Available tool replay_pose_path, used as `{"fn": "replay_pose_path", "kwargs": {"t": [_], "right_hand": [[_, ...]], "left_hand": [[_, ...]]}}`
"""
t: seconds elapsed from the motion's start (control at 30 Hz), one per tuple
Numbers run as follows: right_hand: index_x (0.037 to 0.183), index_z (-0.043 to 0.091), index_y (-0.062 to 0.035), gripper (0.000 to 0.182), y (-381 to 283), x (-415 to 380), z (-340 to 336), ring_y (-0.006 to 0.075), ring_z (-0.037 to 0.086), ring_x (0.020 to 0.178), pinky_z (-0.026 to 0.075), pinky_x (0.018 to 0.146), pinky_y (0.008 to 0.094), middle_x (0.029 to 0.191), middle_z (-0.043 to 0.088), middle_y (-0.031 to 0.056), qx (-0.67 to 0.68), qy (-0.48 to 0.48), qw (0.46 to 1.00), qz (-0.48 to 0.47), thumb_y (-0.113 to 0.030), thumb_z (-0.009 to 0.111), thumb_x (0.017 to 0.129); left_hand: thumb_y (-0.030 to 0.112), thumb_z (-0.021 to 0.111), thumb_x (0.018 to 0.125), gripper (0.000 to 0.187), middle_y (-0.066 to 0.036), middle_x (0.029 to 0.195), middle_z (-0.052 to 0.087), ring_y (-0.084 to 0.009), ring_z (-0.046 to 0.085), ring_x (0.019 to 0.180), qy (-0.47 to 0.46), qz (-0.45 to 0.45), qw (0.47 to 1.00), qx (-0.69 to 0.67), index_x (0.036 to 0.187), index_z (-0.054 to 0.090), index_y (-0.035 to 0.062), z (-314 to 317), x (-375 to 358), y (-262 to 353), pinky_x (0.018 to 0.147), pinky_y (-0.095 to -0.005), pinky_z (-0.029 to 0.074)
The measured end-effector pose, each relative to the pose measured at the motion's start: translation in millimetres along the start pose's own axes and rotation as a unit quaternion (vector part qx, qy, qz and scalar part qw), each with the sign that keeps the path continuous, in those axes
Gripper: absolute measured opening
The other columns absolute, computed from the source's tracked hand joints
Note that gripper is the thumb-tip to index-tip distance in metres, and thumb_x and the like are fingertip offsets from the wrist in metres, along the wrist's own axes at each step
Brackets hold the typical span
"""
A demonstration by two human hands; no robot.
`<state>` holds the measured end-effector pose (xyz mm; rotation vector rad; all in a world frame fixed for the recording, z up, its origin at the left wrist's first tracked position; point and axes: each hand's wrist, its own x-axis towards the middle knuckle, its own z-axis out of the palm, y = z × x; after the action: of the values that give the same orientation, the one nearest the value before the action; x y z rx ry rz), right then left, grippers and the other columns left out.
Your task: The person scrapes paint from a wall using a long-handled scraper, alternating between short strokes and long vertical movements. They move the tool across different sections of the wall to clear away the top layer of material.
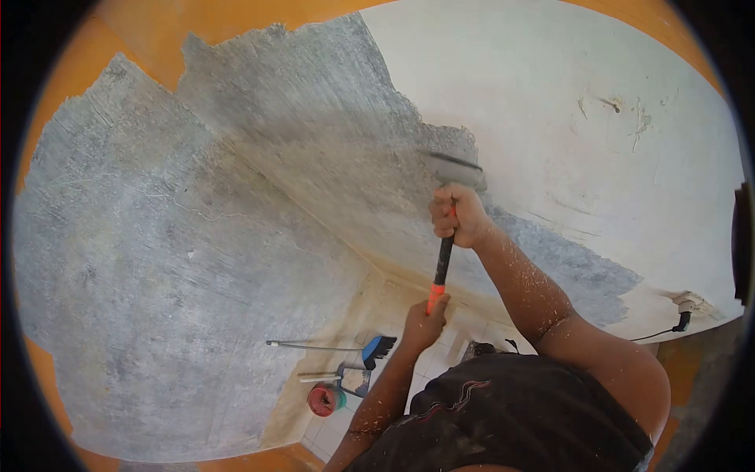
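Both my hands are closed around a long-handled scraper (pixel 443 259) with a black and orange handle. My right hand (pixel 458 214) grips it high, close below the wide grey head. Lower down, my left hand (pixel 425 321) wraps the orange end of the handle. The head, slightly blurred, lies against the wall (pixel 543 102) where white paint meets the bare grey surface (pixel 338 134). White flecks dot both forearms.
A second grey wall (pixel 157 259) meets the first at a corner. On the tiled floor below are a blue broom (pixel 377 351), a dustpan (pixel 355 381) and a red container (pixel 321 400). A plugged-in black cable (pixel 683 322) hangs at the wall socket on the right.
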<state>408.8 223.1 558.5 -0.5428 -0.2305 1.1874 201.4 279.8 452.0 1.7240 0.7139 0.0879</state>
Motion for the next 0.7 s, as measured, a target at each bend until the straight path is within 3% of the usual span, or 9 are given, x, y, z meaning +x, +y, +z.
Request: {"fn": "replay_pose_path", "kwargs": {"t": [0.07,0.13,0.3,0.43,0.5,0.57,0.67,0.7], "right_hand": [[0.055,0.031,-0.0177,0.031,5.3,-3.2,-8.1,0.0066,0.025,0.036,0.024,0.039,0.0246,0.050,0.031,-0.0047,-0.010,0.017,1.000,0.014,-0.022,0.050,0.079],[0.054,0.031,-0.0176,0.031,0.6,-3.3,-6.3,0.0067,0.025,0.036,0.024,0.039,0.0247,0.049,0.031,-0.0048,-0.020,0.033,0.999,0.030,-0.023,0.050,0.078],[0.054,0.032,-0.0176,0.032,-22.5,0.0,35.0,0.0067,0.025,0.036,0.023,0.038,0.0244,0.049,0.031,-0.0050,-0.012,-0.042,0.999,-0.027,-0.024,0.050,0.079],[0.054,0.031,-0.0180,0.032,1.5,-1.5,-2.9,0.0066,0.026,0.036,0.024,0.038,0.0241,0.048,0.031,-0.0054,-0.021,-0.035,0.999,-0.014,-0.024,0.049,0.080],[0.053,0.032,-0.0178,0.032,16.3,-4.3,-25.4,0.0068,0.025,0.036,0.024,0.038,0.0245,0.047,0.030,-0.0055,0.000,0.045,0.998,0.034,-0.023,0.048,0.080],[0.053,0.032,-0.0179,0.031,11.7,-6.5,-22.0,0.0067,0.025,0.035,0.024,0.038,0.0246,0.047,0.030,-0.0053,-0.009,0.058,0.997,0.050,-0.022,0.048,0.079],[0.054,0.032,-0.0179,0.030,-16.0,-0.1,10.5,0.0064,0.025,0.036,0.025,0.038,0.0246,0.048,0.030,-0.0059,-0.052,-0.073,0.996,-0.010,-0.021,0.049,0.078],[0.054,0.032,-0.0179,0.030,-19.2,-1.1,20.2,0.0064,0.025,0.036,0.025,0.038,0.0246,0.048,0.030,-0.0059,-0.051,-0.073,0.996,-0.009,-0.021,0.049,0.078]], "left_hand": [[0.044,0.053,0.085,0.049,-0.005,0.048,0.050,-0.0131,0.049,0.044,-0.031,-0.038,0.999,-0.012,0.059,0.054,0.0013,9.7,-3.8,-4.1,0.045,-0.0291,0.039],[0.044,0.053,0.085,0.050,-0.005,0.048,0.050,-0.0130,0.049,0.043,-0.022,-0.020,1.000,-0.009,0.059,0.054,0.0014,7.8,-0.3,3.0,0.045,-0.0293,0.039],[0.041,0.055,0.085,0.046,-0.003,0.048,0.049,-0.0101,0.047,0.043,0.012,0.021,0.999,0.022,0.059,0.052,0.0031,-21.4,2.0,43.7,0.042,-0.0264,0.037],[0.042,0.055,0.085,0.046,-0.003,0.049,0.049,-0.0100,0.047,0.043,0.004,0.003,1.000,0.018,0.060,0.052,0.0032,0.4,-5.8,18.9,0.042,-0.0269,0.036],[0.042,0.055,0.085,0.046,-0.003,0.049,0.049,-0.0100,0.047,0.043,-0.042,-0.079,0.995,-0.048,0.060,0.052,0.0030,15.7,-3.2,-17.6,0.042,-0.0270,0.037],[0.042,0.055,0.084,0.046,-0.004,0.049,0.049,-0.0098,0.047,0.043,-0.056,-0.080,0.994,-0.057,0.060,0.053,0.0030,16.3,-5.2,-10.5,0.043,-0.0270,0.037],[0.040,0.055,0.085,0.045,-0.003,0.049,0.049,-0.0095,0.046,0.043,-0.004,0.003,1.000,-0.003,0.060,0.052,0.0030,-2.3,-1.8,30.9,0.042,-0.0272,0.037],[0.040,0.055,0.085,0.045,-0.003,0.049,0.049,-0.0095,0.046,0.043,-0.003,0.003,1.000,-0.002,0.060,0.052,0.0030,-8.9,-3.4,37.2,0.042,-0.0272,0.037]]}}
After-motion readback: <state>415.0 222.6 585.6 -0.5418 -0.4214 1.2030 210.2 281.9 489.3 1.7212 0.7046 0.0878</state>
